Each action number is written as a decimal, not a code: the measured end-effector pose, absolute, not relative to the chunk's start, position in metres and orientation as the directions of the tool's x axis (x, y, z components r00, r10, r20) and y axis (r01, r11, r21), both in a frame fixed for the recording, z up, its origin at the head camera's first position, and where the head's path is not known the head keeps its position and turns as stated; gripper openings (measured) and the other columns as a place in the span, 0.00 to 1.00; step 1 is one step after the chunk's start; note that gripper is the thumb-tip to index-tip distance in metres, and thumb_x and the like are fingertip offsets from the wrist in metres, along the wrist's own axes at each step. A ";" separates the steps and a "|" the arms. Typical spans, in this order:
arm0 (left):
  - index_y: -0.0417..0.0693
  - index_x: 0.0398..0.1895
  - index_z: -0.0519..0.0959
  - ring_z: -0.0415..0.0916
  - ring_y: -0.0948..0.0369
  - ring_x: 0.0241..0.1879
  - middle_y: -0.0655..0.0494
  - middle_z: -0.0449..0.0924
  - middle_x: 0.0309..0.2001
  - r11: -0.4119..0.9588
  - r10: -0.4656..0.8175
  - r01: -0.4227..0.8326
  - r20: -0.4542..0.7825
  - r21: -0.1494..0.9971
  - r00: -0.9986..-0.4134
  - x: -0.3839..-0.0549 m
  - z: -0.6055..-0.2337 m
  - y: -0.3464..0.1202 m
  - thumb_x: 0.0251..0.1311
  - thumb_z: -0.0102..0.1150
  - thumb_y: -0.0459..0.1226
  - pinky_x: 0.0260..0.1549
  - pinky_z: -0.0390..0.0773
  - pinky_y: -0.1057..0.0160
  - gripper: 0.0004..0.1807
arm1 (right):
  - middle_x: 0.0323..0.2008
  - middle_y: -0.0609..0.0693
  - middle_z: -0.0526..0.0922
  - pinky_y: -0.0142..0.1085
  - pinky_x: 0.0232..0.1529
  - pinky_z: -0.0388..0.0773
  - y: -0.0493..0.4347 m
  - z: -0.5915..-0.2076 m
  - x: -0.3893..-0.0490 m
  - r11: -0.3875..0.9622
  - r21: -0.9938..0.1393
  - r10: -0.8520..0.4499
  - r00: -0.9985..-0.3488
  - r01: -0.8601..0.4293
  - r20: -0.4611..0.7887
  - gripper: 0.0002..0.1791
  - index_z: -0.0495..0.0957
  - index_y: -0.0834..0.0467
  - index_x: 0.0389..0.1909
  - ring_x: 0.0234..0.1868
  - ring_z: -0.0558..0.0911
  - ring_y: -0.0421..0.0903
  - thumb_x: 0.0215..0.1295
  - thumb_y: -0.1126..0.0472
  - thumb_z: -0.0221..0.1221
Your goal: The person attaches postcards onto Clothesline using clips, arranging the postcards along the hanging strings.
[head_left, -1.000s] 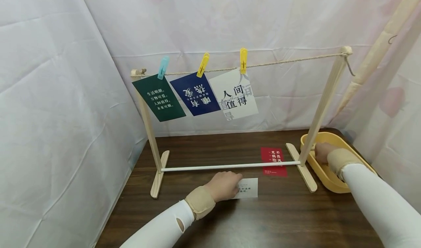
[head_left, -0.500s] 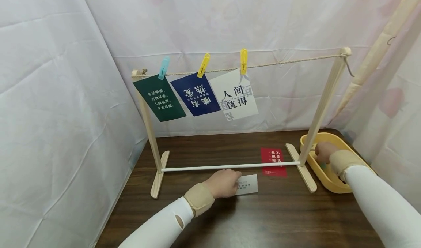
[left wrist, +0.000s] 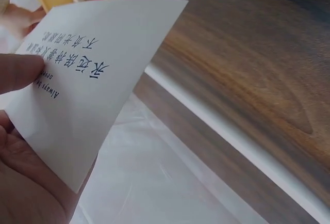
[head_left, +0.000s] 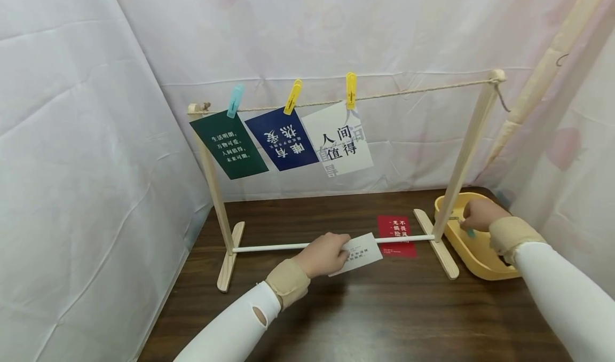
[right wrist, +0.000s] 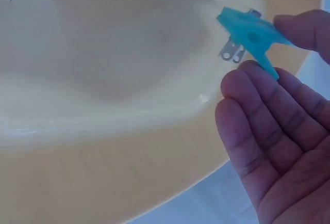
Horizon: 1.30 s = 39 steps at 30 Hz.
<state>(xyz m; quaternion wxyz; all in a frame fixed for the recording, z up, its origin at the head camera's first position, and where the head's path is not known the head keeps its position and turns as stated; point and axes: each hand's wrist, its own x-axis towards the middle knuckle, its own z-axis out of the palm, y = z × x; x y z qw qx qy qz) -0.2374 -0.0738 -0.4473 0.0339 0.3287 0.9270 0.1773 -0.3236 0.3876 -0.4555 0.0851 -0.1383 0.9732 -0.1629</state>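
Note:
My left hand [head_left: 321, 254] pinches a white card [head_left: 361, 252] printed with dark writing, raised in front of the rack's white crossbar [head_left: 274, 247]. In the left wrist view the thumb lies on the card's [left wrist: 113, 53] printed face, with fingers behind it. My right hand [head_left: 482, 215] is over the yellow basin [head_left: 473, 267], pinching a teal clothespin [right wrist: 252, 34] by its handles between thumb and fingers. A small silver metal piece with holes [right wrist: 233, 51] shows behind the clothespin; whether it belongs to it, I cannot tell.
A rope [head_left: 418, 91] spans the wooden rack, with a green card [head_left: 230, 146], a navy card [head_left: 283, 140] and a white card [head_left: 357, 162] hung by clothespins at its left and middle. A red card [head_left: 399, 251] lies on the brown table [head_left: 408, 308], partly behind the crossbar.
My left hand has lifted the white card off the table, tilting it up toward the crossbar. My right hand has risen slightly in the basin, and the teal clothespin shows below its fingers.

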 end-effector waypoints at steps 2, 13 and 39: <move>0.47 0.42 0.79 0.77 0.71 0.28 0.55 0.88 0.37 0.715 0.614 0.593 0.071 0.371 -0.786 -0.238 -0.445 -0.073 0.78 0.56 0.35 0.26 0.76 0.72 0.04 | 0.17 0.43 0.74 0.35 0.27 0.65 0.389 -0.452 -0.322 0.914 -0.332 -0.287 -0.950 -0.232 -0.125 0.16 0.80 0.54 0.15 0.23 0.67 0.42 0.62 0.59 0.67; 0.47 0.37 0.77 0.73 0.68 0.30 0.57 0.81 0.32 0.659 0.580 0.596 0.194 0.458 -0.791 -0.245 -0.439 -0.067 0.79 0.56 0.34 0.30 0.76 0.71 0.08 | 0.33 0.54 0.90 0.47 0.36 0.82 0.392 -0.435 -0.317 0.902 -0.381 -0.243 -0.968 -0.202 -0.062 0.19 0.83 0.71 0.44 0.33 0.84 0.50 0.64 0.58 0.68; 0.39 0.43 0.87 0.81 0.61 0.30 0.47 0.91 0.38 0.434 0.430 0.569 0.394 0.698 -0.812 -0.252 -0.423 -0.063 0.69 0.65 0.29 0.27 0.77 0.73 0.04 | 0.41 0.63 0.91 0.52 0.41 0.87 0.377 -0.401 -0.288 0.872 -0.433 -0.211 -0.973 -0.229 0.088 0.22 0.82 0.74 0.52 0.39 0.90 0.57 0.67 0.60 0.72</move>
